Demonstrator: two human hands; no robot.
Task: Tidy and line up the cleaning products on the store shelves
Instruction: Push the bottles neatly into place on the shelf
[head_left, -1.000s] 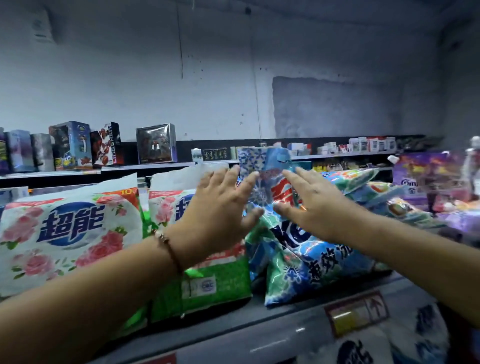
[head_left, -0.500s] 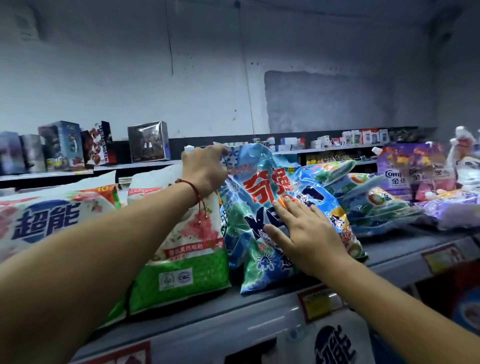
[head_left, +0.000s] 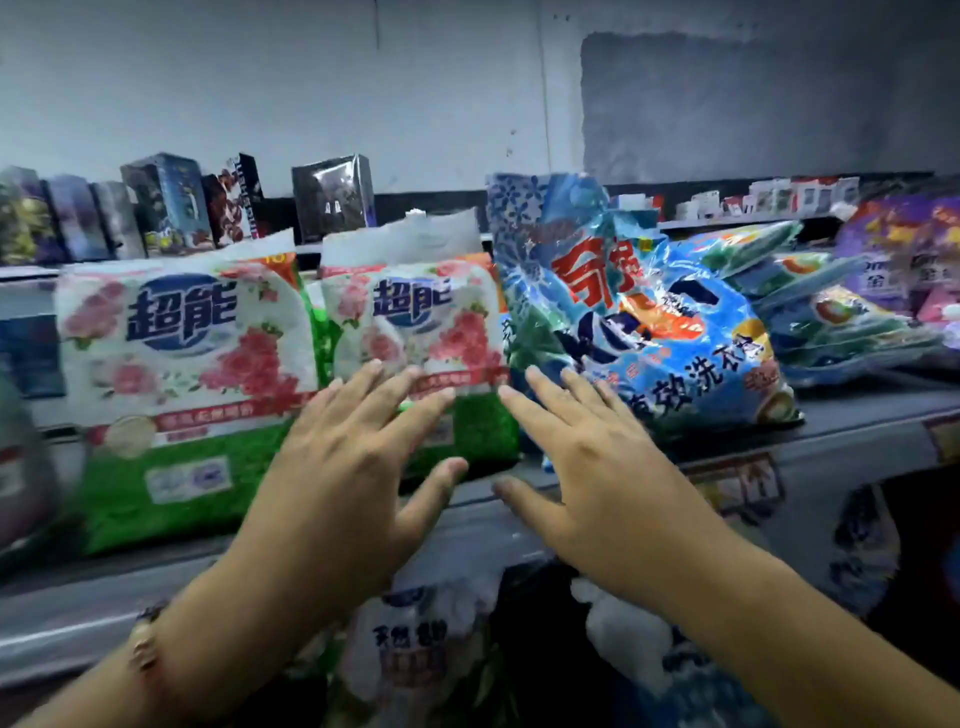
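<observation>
Two white-and-green detergent bags with pink roses stand on the top shelf (head_left: 857, 415): one at the left (head_left: 176, 364), one in the middle (head_left: 415, 322). A blue detergent bag (head_left: 623, 312) with red characters stands upright just right of them, leaning slightly. My left hand (head_left: 363, 457) is spread flat in front of the middle bag's lower part, fingers straight. My right hand (head_left: 587, 457) is spread flat before the blue bag's lower left corner. Neither hand holds anything.
More blue-green bags (head_left: 810, 312) lie flat to the right, with purple pouches (head_left: 904, 249) beyond. Dark boxes (head_left: 171, 202) line a far shelf along the grey wall. White bags (head_left: 415, 639) sit on the lower shelf under my hands. A price tag (head_left: 743, 483) is on the shelf edge.
My left hand has let go of the blue bag's top and come down. My right hand has left the bag's front. Both now hover with straight fingers low before the bags; the blue bag stands upright.
</observation>
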